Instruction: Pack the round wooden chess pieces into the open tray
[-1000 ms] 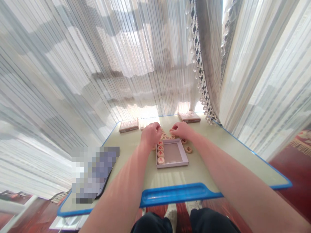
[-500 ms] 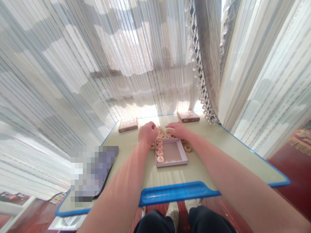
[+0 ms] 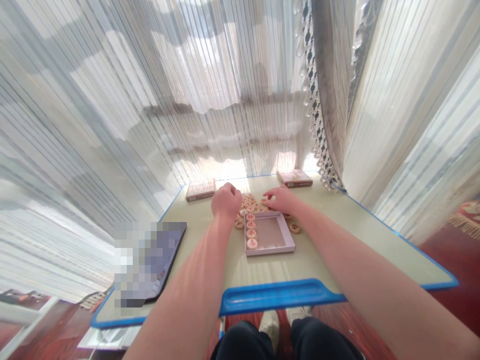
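A shallow white box [image 3: 288, 241] lies on the table in front of me, with a column of red-marked xiangqi pieces [image 3: 251, 234] along its left side. Behind it, loose round xiangqi pieces [image 3: 249, 204] are spread in a cluster. My left hand [image 3: 226, 201] is at the left edge of that cluster, fingers curled closed; whatever they may hold is hidden. Over the cluster's right side, my right hand [image 3: 278, 199] reaches with fingers apart, the tips close to the pieces. One dark-marked piece [image 3: 295, 228] lies just right of the box.
Two printed boxes stand at the back, a left box [image 3: 201, 189] and a right box [image 3: 294, 178]. A tablet-like device [image 3: 165, 265], partly blurred, lies at left. The table has a blue rim and a blue front tray [image 3: 277, 295]. Curtains [image 3: 210, 100] hang behind.
My left hand has curled further and turned its back more toward me, uncovering pieces beside it. My right hand's fingers have drawn in slightly. The whole view has shifted a little.
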Available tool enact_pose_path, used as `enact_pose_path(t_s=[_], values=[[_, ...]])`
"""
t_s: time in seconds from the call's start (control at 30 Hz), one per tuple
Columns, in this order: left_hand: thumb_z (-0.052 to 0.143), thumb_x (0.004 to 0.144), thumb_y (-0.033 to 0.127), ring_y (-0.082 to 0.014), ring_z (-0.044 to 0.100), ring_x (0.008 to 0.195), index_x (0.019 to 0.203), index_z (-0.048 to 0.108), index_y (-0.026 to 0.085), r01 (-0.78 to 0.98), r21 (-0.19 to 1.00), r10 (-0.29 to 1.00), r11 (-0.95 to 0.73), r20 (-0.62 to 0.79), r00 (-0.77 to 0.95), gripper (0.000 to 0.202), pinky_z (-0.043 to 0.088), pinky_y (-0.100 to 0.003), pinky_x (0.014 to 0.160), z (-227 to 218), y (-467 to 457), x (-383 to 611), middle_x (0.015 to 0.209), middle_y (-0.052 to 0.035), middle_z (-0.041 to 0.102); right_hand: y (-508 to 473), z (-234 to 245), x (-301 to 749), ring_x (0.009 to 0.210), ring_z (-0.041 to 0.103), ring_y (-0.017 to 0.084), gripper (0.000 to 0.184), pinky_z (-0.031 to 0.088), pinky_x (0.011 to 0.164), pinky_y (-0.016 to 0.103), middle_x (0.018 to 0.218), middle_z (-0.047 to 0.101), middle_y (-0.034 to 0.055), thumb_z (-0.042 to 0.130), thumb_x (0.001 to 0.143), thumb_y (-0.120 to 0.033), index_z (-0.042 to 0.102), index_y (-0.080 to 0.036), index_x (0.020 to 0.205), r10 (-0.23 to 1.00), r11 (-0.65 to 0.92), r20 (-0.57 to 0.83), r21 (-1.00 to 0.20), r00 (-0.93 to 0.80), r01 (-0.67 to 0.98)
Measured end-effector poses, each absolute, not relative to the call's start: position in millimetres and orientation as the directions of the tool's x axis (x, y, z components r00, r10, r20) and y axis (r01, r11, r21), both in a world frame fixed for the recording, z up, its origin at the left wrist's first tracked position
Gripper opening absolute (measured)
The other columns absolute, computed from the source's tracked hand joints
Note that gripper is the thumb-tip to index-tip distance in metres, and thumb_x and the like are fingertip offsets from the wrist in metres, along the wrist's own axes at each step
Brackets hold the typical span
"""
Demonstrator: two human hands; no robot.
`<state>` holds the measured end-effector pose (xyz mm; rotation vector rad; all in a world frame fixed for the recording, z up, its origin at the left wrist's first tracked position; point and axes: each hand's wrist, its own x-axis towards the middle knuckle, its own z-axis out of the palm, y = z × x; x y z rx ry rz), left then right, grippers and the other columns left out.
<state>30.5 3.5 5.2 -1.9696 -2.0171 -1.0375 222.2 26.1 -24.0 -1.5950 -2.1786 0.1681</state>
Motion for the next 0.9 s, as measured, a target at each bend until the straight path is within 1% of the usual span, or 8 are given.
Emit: enact_pose_path(t_s=[0.07, 0.17, 0.27, 0.4, 0.53, 0.67, 0.8, 0.9], values=[[0.042, 0.078, 0.023, -0.0205, 0.058, 0.072, 0.076, 0.060, 0.020, 0.930, 0.357, 0.824, -0.083, 0.550, -0.138, 0.019, 0.037, -0.029, 0.062, 5.4, 2.4, 31.4, 0.075, -0.0058, 0.065, 27.2, -25.5, 221.9, 0.099, 0.052, 0.024, 0.037, 0.035, 0.093, 0.035, 0.104, 0.066, 0.0038, 0.053, 0.077, -0.040, 0.068, -0.024, 0.106, 0.930, 0.333, 0.272, -0.337, -0.247, 0.881], [0.041, 0.078, 0.023, -0.0202, 0.058, 0.071, 0.076, 0.059, 0.020, 0.944, 0.312, 0.814, -0.105, 0.572, -0.098, 0.019, 0.037, -0.029, 0.061, 4.8, 0.9, 34.0, 0.075, -0.0056, 0.065, 28.0, -26.6, 221.5, 0.103, 0.051, 0.024, 0.031, 0.034, 0.093, 0.035, 0.108, 0.064, 0.0042, 0.054, 0.077, -0.041, 0.071, -0.026, 0.098, 0.937, 0.319, 0.254, -0.351, -0.239, 0.880], [0.042, 0.078, 0.023, -0.0195, 0.058, 0.072, 0.076, 0.059, 0.020, 0.950, 0.275, 0.829, -0.146, 0.559, -0.034, 0.018, 0.037, -0.028, 0.061, 1.5, 1.1, 36.6, 0.078, -0.0050, 0.065, 27.3, -26.0, 221.5, 0.104, 0.049, 0.026, 0.030, 0.037, 0.091, 0.034, 0.102, 0.066, 0.0055, 0.056, 0.074, -0.042, 0.072, -0.023, 0.090, 0.946, 0.284, 0.258, -0.368, -0.196, 0.885], [0.042, 0.078, 0.024, -0.0190, 0.058, 0.074, 0.075, 0.059, 0.021, 0.951, 0.273, 0.859, -0.147, 0.512, -0.014, 0.017, 0.037, -0.027, 0.060, -5.0, 4.9, 35.5, 0.078, -0.0043, 0.065, 21.1, -17.9, 221.5, 0.102, 0.050, 0.027, 0.030, 0.039, 0.088, 0.033, 0.099, 0.066, 0.0074, 0.057, 0.072, -0.040, 0.071, -0.018, 0.087, 0.943, 0.248, 0.303, -0.351, -0.141, 0.903], [0.042, 0.079, 0.025, -0.0180, 0.057, 0.072, 0.076, 0.060, 0.021, 0.942, 0.292, 0.862, -0.163, 0.507, -0.008, 0.018, 0.037, -0.027, 0.061, -7.9, 7.8, 32.2, 0.077, -0.0037, 0.066, 3.9, 1.7, 218.8, 0.096, 0.055, 0.024, 0.025, 0.042, 0.080, 0.029, 0.092, 0.067, 0.0076, 0.061, 0.068, -0.038, 0.070, -0.018, 0.080, 0.930, 0.329, 0.271, -0.310, -0.249, 0.892], [0.041, 0.079, 0.025, -0.0182, 0.058, 0.073, 0.080, 0.061, 0.022, 0.934, 0.304, 0.857, -0.188, 0.515, 0.005, 0.020, 0.037, -0.027, 0.061, -7.9, 6.8, 32.0, 0.076, -0.0031, 0.066, -17.4, 18.4, 212.8, 0.081, 0.059, 0.019, 0.023, 0.042, 0.065, 0.024, 0.089, 0.067, 0.0042, 0.066, 0.063, -0.038, 0.070, -0.021, 0.079, 0.933, 0.359, 0.137, -0.342, -0.332, 0.869], [0.040, 0.081, 0.026, -0.0190, 0.059, 0.073, 0.084, 0.061, 0.022, 0.933, 0.316, 0.865, -0.171, 0.501, -0.011, 0.022, 0.038, -0.028, 0.063, -7.8, 5.7, 32.0, 0.076, -0.0039, 0.066, -29.7, 22.0, 205.9, 0.076, 0.059, 0.016, 0.024, 0.041, 0.061, 0.022, 0.094, 0.065, 0.0022, 0.067, 0.063, -0.041, 0.071, -0.022, 0.077, 0.877, 0.472, 0.063, -0.302, -0.476, 0.828], [0.040, 0.081, 0.026, -0.0190, 0.059, 0.076, 0.085, 0.062, 0.022, 0.936, 0.307, 0.867, -0.169, 0.499, -0.008, 0.023, 0.038, -0.028, 0.065, -7.4, 5.8, 32.0, 0.079, -0.0045, 0.067, -32.5, 21.0, 202.0, 0.069, 0.058, 0.014, 0.024, 0.039, 0.056, 0.022, 0.090, 0.065, 0.0020, 0.066, 0.064, -0.043, 0.070, -0.021, 0.073, 0.867, 0.469, -0.037, -0.280, -0.497, 0.838]])
